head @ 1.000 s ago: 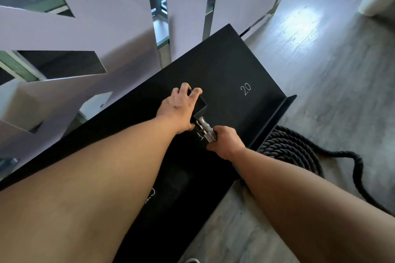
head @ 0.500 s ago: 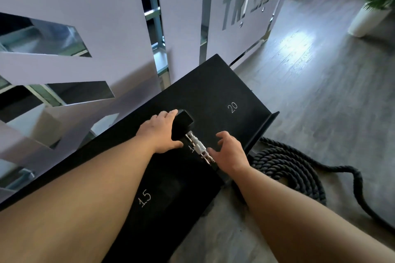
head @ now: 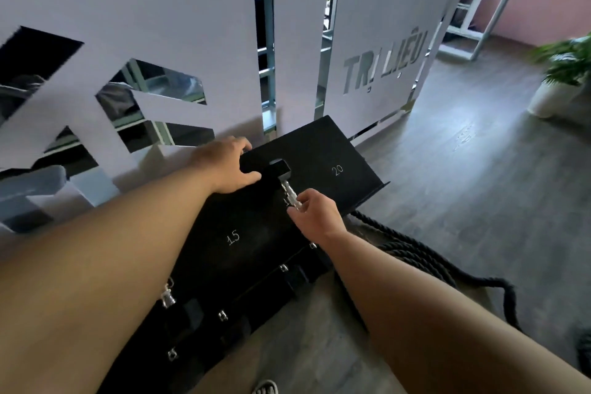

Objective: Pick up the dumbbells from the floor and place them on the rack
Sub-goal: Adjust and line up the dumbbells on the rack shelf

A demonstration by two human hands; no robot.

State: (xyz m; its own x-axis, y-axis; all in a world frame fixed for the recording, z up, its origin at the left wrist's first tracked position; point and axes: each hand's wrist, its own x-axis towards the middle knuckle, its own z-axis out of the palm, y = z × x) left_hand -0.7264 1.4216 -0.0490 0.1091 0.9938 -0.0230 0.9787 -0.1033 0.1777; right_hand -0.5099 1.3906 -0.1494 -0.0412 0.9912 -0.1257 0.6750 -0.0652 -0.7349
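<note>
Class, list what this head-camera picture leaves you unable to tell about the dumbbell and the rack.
- Dumbbell: near head hidden by the right hand.
- Printed number beside its handle: covered by the right fingers.
- Rack: left end hidden behind the left hand and forearm.
- Lower-shelf dumbbells: too dark.

Coiled black rope (head: pixel 412 257) on grey floor (head: pixel 479 201), potted plant (head: pixel 563 73) beyond

A dumbbell (head: pixel 285 184) is laid on the top shelf of the rack (head: pixel 323 144), between the marks 15 and 20. More dumbbells (head: pixel 192 313) are seen on the lower shelf. A coiled rope (head: pixel 412 257) is found on the floor (head: pixel 479 201) right of the rack, and a partition (head: pixel 160 25) behind it.
</note>
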